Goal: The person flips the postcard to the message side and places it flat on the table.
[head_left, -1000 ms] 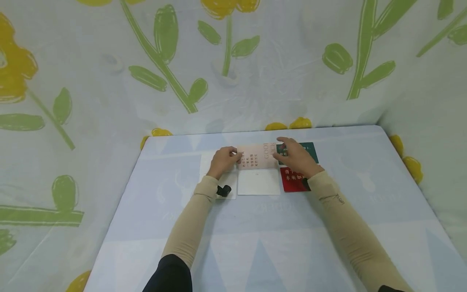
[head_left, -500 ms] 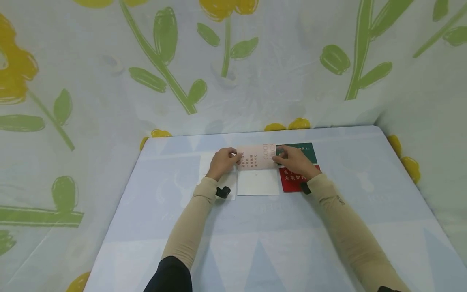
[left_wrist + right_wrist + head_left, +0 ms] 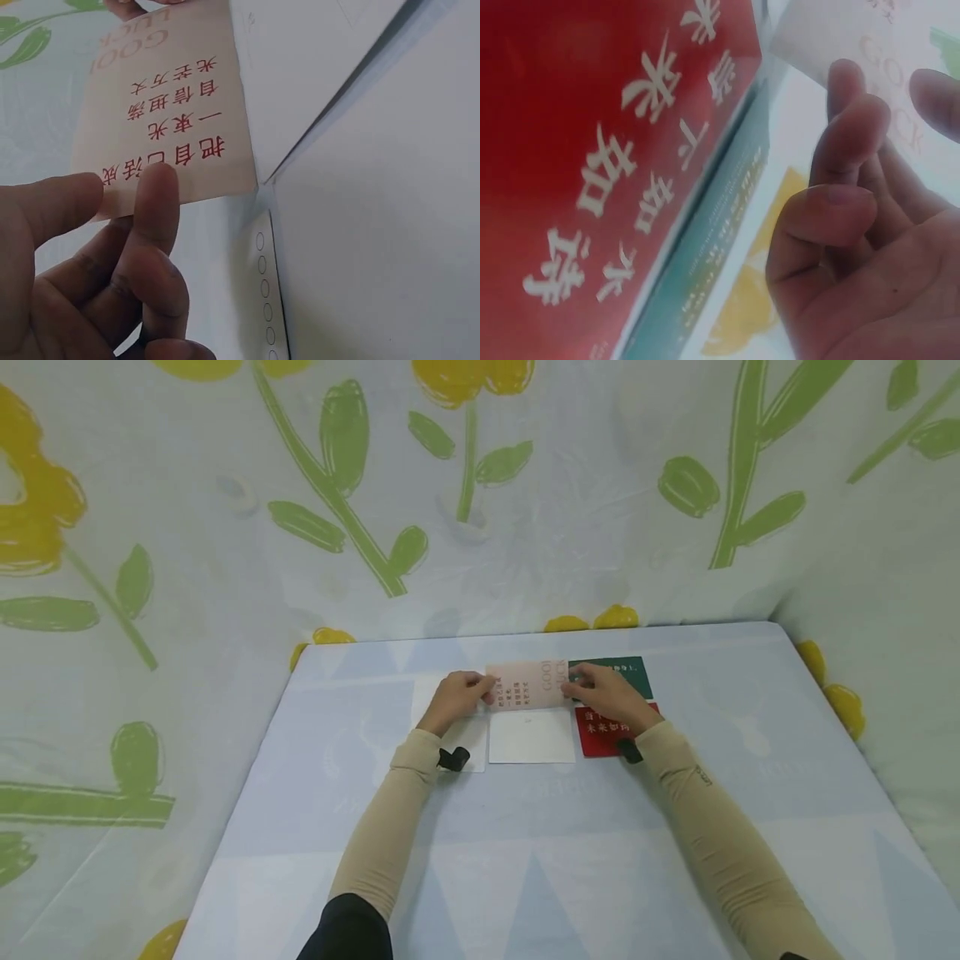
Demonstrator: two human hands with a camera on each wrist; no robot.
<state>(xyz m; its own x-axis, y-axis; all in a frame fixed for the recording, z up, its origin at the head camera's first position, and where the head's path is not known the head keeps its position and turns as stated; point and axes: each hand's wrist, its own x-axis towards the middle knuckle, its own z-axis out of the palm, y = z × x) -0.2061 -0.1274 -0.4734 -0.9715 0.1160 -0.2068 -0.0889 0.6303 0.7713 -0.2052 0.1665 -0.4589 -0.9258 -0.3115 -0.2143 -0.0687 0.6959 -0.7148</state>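
Note:
A pale pink postcard [image 3: 525, 683] with red characters and "GOOD LUCK" lies crosswise between the two hands. My left hand [image 3: 452, 703] holds its left end; in the left wrist view the thumb and a fingertip overlap the card's printed face [image 3: 169, 90]. My right hand [image 3: 609, 695] pinches near its right end, with curled fingers [image 3: 847, 142] beside the lettering. Whether the card touches the table cannot be seen. Just below lies a white card [image 3: 532, 737]. A green card [image 3: 636, 673] and a red card [image 3: 596, 735] are partly hidden by the right hand.
More white cards [image 3: 474, 737] lie under and beside the left hand, partly covered. The cards sit near the far edge of a table with a pale blue and white cloth [image 3: 525, 827]. A flower-patterned curtain [image 3: 570, 527] rises behind and at the sides.
My right hand's spread fingers have come down and closed in at the pink postcard's right end. The left hand stays at the left end; the card has hardly shifted.

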